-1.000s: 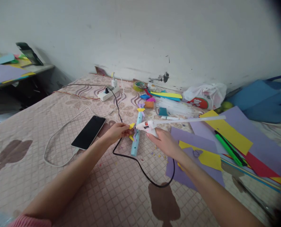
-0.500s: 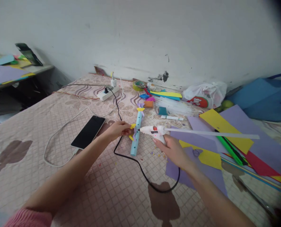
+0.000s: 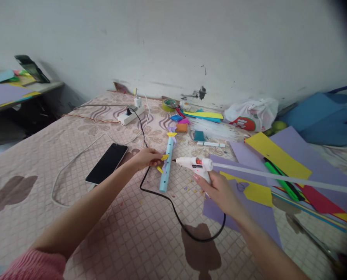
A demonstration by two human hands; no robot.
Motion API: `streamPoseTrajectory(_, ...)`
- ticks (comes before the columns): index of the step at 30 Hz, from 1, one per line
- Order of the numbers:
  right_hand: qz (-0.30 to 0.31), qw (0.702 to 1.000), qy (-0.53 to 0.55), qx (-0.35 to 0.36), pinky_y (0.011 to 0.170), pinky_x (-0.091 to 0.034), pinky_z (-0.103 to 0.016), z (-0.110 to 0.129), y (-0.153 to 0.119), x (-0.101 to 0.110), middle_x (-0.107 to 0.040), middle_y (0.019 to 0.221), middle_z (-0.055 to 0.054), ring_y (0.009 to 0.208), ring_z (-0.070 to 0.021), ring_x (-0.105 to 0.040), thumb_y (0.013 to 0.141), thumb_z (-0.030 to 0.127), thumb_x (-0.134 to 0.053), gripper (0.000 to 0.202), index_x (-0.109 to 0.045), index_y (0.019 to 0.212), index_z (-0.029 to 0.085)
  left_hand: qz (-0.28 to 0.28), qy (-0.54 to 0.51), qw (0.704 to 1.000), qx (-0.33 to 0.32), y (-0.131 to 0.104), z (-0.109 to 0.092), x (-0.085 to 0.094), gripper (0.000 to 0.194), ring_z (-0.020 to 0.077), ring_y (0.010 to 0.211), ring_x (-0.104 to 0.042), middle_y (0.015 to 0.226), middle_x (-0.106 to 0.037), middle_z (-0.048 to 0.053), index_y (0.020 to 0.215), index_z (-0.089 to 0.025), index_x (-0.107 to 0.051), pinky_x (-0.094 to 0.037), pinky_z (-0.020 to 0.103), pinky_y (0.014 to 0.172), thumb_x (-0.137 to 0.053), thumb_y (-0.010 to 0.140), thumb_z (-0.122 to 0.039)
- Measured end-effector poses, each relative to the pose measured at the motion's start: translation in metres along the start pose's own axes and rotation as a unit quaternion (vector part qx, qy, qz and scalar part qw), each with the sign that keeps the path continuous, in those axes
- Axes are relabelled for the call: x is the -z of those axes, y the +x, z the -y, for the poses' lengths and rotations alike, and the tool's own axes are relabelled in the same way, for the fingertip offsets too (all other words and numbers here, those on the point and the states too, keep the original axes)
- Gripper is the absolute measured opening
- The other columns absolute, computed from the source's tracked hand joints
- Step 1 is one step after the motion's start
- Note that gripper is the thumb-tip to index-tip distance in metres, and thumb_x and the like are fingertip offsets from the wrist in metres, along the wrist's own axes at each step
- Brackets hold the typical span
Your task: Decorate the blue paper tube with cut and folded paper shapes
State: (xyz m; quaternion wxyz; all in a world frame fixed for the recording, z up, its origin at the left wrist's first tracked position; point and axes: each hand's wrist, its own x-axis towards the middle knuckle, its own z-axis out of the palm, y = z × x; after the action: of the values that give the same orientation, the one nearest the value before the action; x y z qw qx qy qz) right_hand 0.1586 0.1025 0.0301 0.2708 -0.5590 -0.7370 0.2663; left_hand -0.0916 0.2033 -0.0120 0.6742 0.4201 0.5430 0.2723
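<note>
At far left, a side table [image 3: 55, 86] bears coloured sheets and a dark device [image 3: 33, 69] propped against the wall, its lean probably keeping it upright. On the main table's patterned cloth lies a black-screened phone [image 3: 106, 163], a white cable [image 3: 58, 177] curving beside it, presumably for charging. Behind, near the wall, a white power strip [image 3: 131, 116] takes a black plug, within reach of the work. The person's left hand [image 3: 148, 158] comes in with fingers nearly closed, pinching a small yellow piece [image 3: 164, 157] at the left side of a pale blue tube [image 3: 163, 182], apparently to steady it. The dotted tube lies in the middle of the table, pointing away from the person, with yellow and purple trimmings at its far end. Just right of it, the white glue gun [image 3: 191, 163] aims its nozzle at the tube, close by. The right hand [image 3: 220, 190] is wrapped around its handle, which leaves the long clear glue stick [image 3: 278, 177] jutting rightward from the back. A black cord [image 3: 176, 214] loops slackly below, likely leaving room to move. Farther right, purple sheets [image 3: 246, 217] overlap yellow ones, with a green cutter [image 3: 281, 181] on top.
</note>
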Motion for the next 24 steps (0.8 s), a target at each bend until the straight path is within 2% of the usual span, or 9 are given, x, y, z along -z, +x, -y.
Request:
streamPoseTrajectory(4, -0.004, 1.0, 0.008, -0.002, 0.055, -0.039, -0.027, 0.0, -0.002, 0.001, -0.057, 0.065, -0.002, 0.062, -0.0171, -0.053, 0.088, 0.045, -0.045, 0.033, -0.049, 0.066, 0.021, 0.008, 0.005, 1.0, -0.005, 0.001, -0.001, 0.0, 0.005, 0.0043, 0.05, -0.052, 0.06, -0.061, 0.001, 0.076, -0.011, -0.063, -0.037, 0.014, 0.046, -0.066, 0.074, -0.014)
streamPoseTrajectory(10, -0.01, 1.0, 0.017, -0.011, 0.055, -0.04, -0.026, 0.0, -0.006, 0.003, -0.061, 0.068, -0.002, 0.062, -0.017, -0.055, 0.087, 0.045, -0.046, 0.032, -0.052, 0.069, 0.02, -0.015, 0.03, 0.999, -0.013, 0.001, -0.003, -0.003, 0.014, 0.0029, 0.042, -0.045, 0.053, -0.054, -0.003, 0.075, -0.012, -0.06, -0.026, 0.013, 0.037, -0.072, 0.07, -0.019)
streamPoseTrajectory(13, -0.012, 1.0, 0.013, -0.02, 0.054, -0.04, -0.026, -0.001, -0.007, 0.004, -0.06, 0.066, -0.002, 0.06, -0.017, -0.054, 0.087, 0.047, -0.046, 0.033, -0.054, 0.071, 0.019, -0.029, 0.043, 0.999, -0.015, 0.001, -0.004, -0.005, 0.018, 0.0025, 0.04, -0.041, 0.052, -0.053, -0.005, 0.079, -0.014, -0.059, -0.024, 0.013, 0.036, -0.072, 0.07, -0.019)
streamPoseTrajectory(18, -0.018, 1.0, -0.001, -0.022, 0.051, -0.038, -0.026, -0.003, -0.009, 0.005, -0.056, 0.059, -0.001, 0.059, -0.0171, -0.053, 0.087, 0.047, -0.046, 0.036, -0.049, 0.063, 0.021, -0.046, 0.061, 0.997, -0.012, 0.003, -0.005, -0.007, 0.023, 0.0019, 0.039, -0.039, 0.055, -0.053, -0.005, 0.082, -0.015, -0.057, -0.021, 0.014, 0.035, -0.074, 0.067, -0.017)
streamPoseTrajectory(24, -0.018, 0.999, 0.013, -0.029, 0.051, -0.038, -0.026, -0.005, -0.011, 0.003, -0.054, 0.057, 0.0, 0.057, -0.0166, -0.051, 0.087, 0.047, -0.045, 0.035, -0.051, 0.066, 0.021, -0.055, 0.079, 0.995, -0.006, 0.004, -0.006, -0.009, 0.031, 0.0026, 0.038, -0.038, 0.054, -0.052, -0.006, 0.09, -0.016, -0.055, -0.022, 0.015, 0.036, -0.074, 0.065, -0.018)
